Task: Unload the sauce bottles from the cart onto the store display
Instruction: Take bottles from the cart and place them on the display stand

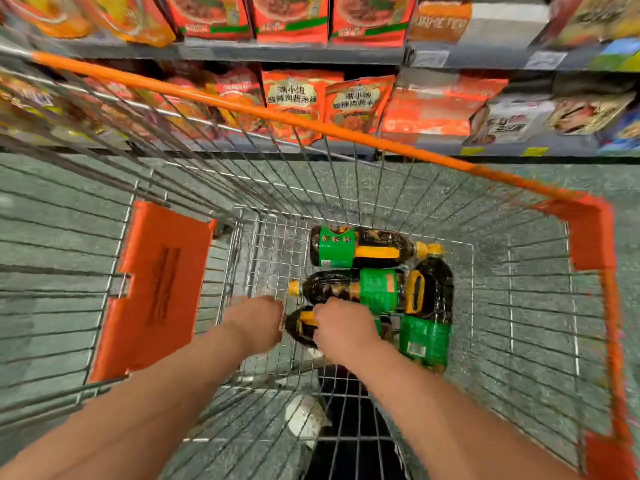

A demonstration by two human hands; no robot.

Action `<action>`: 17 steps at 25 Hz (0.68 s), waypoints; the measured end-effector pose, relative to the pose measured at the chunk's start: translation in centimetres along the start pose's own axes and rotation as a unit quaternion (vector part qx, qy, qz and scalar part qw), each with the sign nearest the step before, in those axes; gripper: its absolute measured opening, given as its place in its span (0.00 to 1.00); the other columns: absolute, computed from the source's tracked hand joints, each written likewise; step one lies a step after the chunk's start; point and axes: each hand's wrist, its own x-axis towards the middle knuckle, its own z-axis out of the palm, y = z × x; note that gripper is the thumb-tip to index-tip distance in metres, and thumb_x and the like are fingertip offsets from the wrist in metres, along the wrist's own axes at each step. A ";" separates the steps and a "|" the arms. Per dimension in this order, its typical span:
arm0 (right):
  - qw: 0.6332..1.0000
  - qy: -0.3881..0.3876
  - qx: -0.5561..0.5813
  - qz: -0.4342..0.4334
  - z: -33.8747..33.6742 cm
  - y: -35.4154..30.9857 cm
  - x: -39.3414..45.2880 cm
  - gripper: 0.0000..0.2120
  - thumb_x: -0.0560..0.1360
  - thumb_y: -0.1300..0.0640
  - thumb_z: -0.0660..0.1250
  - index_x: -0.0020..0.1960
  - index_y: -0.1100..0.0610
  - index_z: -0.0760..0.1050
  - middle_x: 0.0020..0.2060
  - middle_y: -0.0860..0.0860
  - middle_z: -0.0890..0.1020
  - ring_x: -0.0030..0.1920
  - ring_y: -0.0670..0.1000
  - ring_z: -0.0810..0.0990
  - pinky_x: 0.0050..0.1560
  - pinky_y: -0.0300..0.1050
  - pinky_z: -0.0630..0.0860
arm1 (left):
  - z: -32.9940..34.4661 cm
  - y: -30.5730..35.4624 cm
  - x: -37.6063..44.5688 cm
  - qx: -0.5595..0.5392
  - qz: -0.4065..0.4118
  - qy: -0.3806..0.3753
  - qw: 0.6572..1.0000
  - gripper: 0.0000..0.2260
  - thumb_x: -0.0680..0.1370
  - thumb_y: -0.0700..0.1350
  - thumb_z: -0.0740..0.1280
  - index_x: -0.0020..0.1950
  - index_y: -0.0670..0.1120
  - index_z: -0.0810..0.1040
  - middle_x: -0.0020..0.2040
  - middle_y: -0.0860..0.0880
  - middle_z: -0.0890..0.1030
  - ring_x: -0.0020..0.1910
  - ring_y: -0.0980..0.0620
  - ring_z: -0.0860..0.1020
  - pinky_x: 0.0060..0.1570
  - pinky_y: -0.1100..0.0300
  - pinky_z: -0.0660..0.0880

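Observation:
Several dark sauce bottles with green labels and yellow caps lie on the wire floor of the shopping cart (346, 136). The far bottle (360, 249) has its cap to the right; the middle bottle (349, 289) points its cap left. Another bottle (429, 306) lies lengthwise along their right side. My right hand (343, 330) curls over the nearest bottle (299, 329) and hides most of it. My left hand (258, 320) reaches down at that bottle's left end, with its fingers out of sight.
Display shelves (291, 51) with red and orange food packets (301, 98) run behind the cart's far side. The cart's orange flap (156, 289) hangs at the left inside wall. Grey speckled floor surrounds the cart, and a white shoe (304, 417) shows beneath the wire floor.

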 end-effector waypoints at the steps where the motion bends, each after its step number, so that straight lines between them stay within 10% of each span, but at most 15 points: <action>1: 1.000 -0.010 0.002 0.006 0.5 0.1 1.0 0.11 0.75 0.58 0.64 0.57 0.58 0.75 0.51 0.56 0.78 0.49 0.58 0.80 0.38 0.47 0.70 | 1.0 -0.2 1.1 -0.006 -0.002 -0.016 1.000 0.17 0.78 0.52 0.65 0.65 0.48 0.72 0.61 0.48 0.76 0.58 0.47 0.77 0.53 0.52 0.76; 17: 0.986 -0.132 0.023 0.097 3.7 -0.1 2.8 0.10 0.75 0.62 0.65 0.56 0.57 0.77 0.54 0.54 0.80 0.54 0.57 0.78 0.47 0.47 0.70 | 2.1 -0.5 4.4 0.023 0.050 -0.124 0.991 0.15 0.73 0.57 0.68 0.51 0.48 0.79 0.48 0.49 0.79 0.49 0.47 0.79 0.49 0.52 0.79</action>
